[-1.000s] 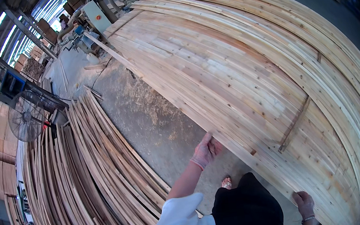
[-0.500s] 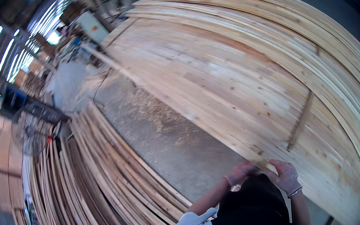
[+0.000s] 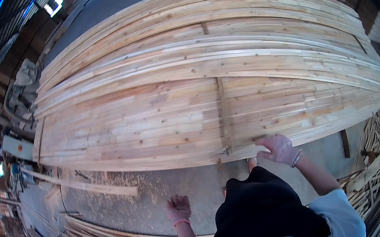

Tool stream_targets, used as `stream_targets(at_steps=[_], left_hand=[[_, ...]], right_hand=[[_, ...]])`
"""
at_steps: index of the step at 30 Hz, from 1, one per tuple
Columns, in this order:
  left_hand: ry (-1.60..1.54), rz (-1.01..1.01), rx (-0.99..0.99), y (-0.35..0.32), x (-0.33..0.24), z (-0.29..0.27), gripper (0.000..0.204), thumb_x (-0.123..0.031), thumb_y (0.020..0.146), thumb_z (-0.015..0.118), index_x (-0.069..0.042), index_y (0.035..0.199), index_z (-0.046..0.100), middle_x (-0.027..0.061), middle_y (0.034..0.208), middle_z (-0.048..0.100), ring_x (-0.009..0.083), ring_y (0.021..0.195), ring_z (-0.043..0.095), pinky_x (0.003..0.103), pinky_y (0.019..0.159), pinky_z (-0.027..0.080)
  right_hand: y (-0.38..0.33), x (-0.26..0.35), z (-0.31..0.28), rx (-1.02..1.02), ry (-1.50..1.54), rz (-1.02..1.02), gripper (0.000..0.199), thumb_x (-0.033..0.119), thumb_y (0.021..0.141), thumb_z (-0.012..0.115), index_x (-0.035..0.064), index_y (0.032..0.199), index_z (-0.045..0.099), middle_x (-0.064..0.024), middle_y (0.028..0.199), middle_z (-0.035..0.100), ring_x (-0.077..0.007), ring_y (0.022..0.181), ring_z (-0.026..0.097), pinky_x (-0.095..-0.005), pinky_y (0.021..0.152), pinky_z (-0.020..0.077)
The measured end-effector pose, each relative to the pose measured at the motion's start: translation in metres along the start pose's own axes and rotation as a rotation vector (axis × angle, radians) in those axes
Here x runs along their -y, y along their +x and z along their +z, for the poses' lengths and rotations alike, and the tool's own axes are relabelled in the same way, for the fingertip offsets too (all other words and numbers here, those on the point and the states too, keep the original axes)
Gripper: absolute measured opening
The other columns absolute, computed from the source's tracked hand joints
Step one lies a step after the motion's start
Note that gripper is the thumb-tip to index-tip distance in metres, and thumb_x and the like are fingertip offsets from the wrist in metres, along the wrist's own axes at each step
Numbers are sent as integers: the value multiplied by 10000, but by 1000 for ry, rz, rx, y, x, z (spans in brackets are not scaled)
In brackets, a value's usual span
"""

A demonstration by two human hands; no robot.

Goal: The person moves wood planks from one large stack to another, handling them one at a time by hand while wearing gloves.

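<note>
My left hand [image 3: 179, 209], in a pale glove, hangs over the floor well short of the wood stack. Its fingers are loosely bent and a little apart, with nothing visible in them. My right hand [image 3: 279, 150], gloved as well, reaches to the near edge of a wide stack of pale, knotty boards [image 3: 162, 127]. Thumb and fingers stand apart there, and I see no object between them; whether the fingertips touch the wood I cannot tell. Left of that hand, a narrow brown wooden strip [image 3: 224, 114] lies crosswise on the boards.
Long thin battens [image 3: 119, 233] lie in a pile at the lower left. A single plank [image 3: 83, 183] juts out over sawdust [image 3: 109, 196] on the concrete floor. Scrap strips [image 3: 370, 176] are heaped at the right. A pale machine cabinet [image 3: 17, 148] stands at the far left.
My view has swung right, so the stack now lies across in front of me. My hands, close together before, are now wide apart, the left one out over the floor.
</note>
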State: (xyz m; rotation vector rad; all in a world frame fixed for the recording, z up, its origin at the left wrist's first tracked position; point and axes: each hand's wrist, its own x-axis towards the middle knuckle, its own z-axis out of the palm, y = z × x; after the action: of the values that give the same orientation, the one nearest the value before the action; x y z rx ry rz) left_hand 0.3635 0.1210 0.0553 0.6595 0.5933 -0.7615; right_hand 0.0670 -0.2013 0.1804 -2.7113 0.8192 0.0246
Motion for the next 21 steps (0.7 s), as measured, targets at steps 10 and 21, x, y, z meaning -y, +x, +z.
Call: stream_targets(at_steps=[10,21], left_hand=[[-124,-196,165,16,95,16,360,-348,879,458,-141,612,332,0,582,264,168,531,286,312,561,317],[-79,-159,-1,-5,94,41,318,-281,800,519,-139,616,301,2,603,240,162,537,252,303,545,308]], right_hand=[[126,-154,-136,-95,-387,416,658,540,794,613,135,1293,471,-129,1230,552,-280,1136,535,-400,951,402],[209,-194,-155,159,-552,411,1062,501,541,838,68,1375,341,-155,1279,524,-278,1203,502,-364,1010,379]])
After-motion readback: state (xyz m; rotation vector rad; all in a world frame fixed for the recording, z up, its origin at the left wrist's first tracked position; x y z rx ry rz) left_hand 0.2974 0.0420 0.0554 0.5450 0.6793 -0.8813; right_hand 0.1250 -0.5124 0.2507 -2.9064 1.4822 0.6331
